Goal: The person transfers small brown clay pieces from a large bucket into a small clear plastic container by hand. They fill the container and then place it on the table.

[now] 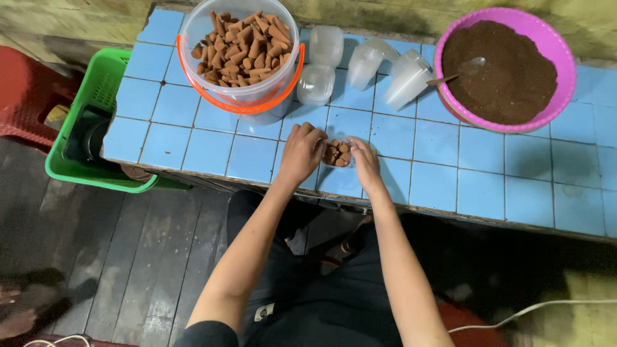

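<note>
A small clear plastic cup (pixel 337 154) filled with brown cone-shaped pieces stands on the blue tiled counter (pixel 212 148) near its front edge. My left hand (pixel 301 153) curls around the cup's left side. My right hand (pixel 365 162) touches its right side with fingers held together. Behind them, a clear bucket (pixel 241 54) with an orange handle holds many of the same brown cones.
Stacks of empty clear cups (pixel 385 67) and lids (pixel 321 64) lie at the back of the counter. A pink basin (pixel 504 67) of dark brown powder with a spoon (pixel 459 72) sits at the right. A green basket (pixel 96 122) and red stool (pixel 26 96) stand left.
</note>
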